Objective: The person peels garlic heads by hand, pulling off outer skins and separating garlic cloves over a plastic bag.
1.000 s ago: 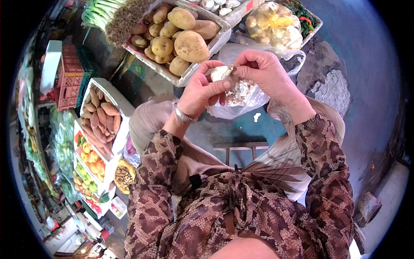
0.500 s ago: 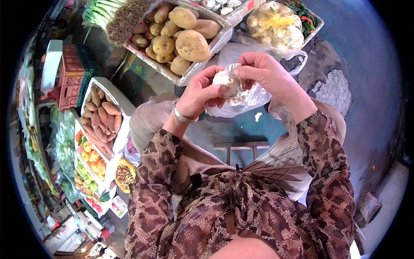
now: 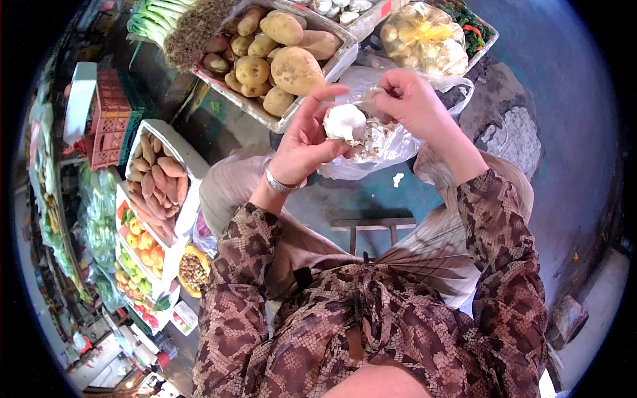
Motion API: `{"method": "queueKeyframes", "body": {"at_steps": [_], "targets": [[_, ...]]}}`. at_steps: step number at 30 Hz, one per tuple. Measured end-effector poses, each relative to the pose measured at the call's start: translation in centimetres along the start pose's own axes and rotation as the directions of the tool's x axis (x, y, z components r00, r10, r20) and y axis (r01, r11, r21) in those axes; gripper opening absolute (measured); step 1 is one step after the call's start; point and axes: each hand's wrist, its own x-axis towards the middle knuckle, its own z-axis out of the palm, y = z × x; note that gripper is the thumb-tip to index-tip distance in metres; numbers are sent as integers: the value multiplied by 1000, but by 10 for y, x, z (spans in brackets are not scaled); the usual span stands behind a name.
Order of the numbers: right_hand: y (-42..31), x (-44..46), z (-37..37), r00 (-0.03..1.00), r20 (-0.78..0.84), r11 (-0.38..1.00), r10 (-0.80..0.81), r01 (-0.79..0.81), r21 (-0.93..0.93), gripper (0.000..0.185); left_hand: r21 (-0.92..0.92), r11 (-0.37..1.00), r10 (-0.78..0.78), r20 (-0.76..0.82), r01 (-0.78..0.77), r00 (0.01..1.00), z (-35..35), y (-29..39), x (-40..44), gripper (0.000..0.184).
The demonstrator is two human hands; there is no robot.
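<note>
A white garlic bulb point(image 3: 346, 123) rests in my left hand point(image 3: 306, 140), held between the thumb and the curled fingers, with the index finger lifted above it. Just to the right, apart from the bulb, my right hand point(image 3: 413, 105) has its thumb and fingers pinched together; whatever may be between them is too small to make out. Below both hands lies a translucent plastic bag point(image 3: 398, 149) with loose garlic skins point(image 3: 371, 146) in and on it.
Ahead stands a foam box of potatoes point(image 3: 296, 70), beside a tied bag of pale round produce point(image 3: 424, 40). Sweet potatoes point(image 3: 158, 182) fill a box at left, near a red crate point(image 3: 109, 119). A scrap of skin point(image 3: 398, 180) lies on the floor by a metal bar point(image 3: 373, 224).
My right hand has pulled away from the garlic bulb, up and to the right. My left index finger has lifted, and the bulb now shows a cleaner white surface.
</note>
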Motion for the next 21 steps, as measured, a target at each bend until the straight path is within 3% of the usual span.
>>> {"method": "queueKeyframes", "body": {"at_steps": [2, 3, 5, 9, 11, 12, 14, 15, 16, 17, 21], "targets": [[-6, -6, 2, 983, -10, 856, -186, 157, -492, 18, 39, 999, -20, 28, 19, 999, -2, 0, -1, 67], [-5, -8, 2, 983, -11, 857, -184, 155, -491, 18, 34, 999, -29, 18, 28, 999, -2, 0, -2, 66], [-2, -10, 2, 977, -21, 720, -214, 143, -679, 19, 28, 999, -34, 10, 33, 999, -1, 1, -2, 65], [5, -11, 4, 984, 76, 721, -162, 170, -672, 17, 14, 998, -68, 9, 68, 998, -6, 6, -4, 65], [13, -12, 6, 927, 83, 630, -366, 312, -711, 19, 28, 996, -81, 11, 81, 997, -6, 5, -3, 64], [8, -11, 6, 927, 84, 630, -364, 312, -711, 19, 47, 997, -64, -15, 65, 998, -6, 2, -2, 65], [-7, -7, 4, 985, 107, 860, -131, 167, -482, 26, 66, 997, -46, -43, 48, 998, -8, -2, -1, 65], [-12, -8, 5, 985, 108, 860, -131, 167, -482, 26, 83, 996, -39, -40, 42, 998, -10, -4, -1, 66], [-16, -11, 8, 980, 167, 970, -108, 141, -200, 26, 100, 994, -33, -37, 37, 999, -12, -5, -1, 68], [-18, -13, 9, 968, 227, 992, -102, 82, 97, 27, 100, 994, -35, -36, 38, 999, -12, -5, 0, 68], [-8, -13, 11, 933, 310, 981, -180, 195, -17, 25, 173, 973, -150, -37, 155, 988, -10, -5, 1, 69]]}}
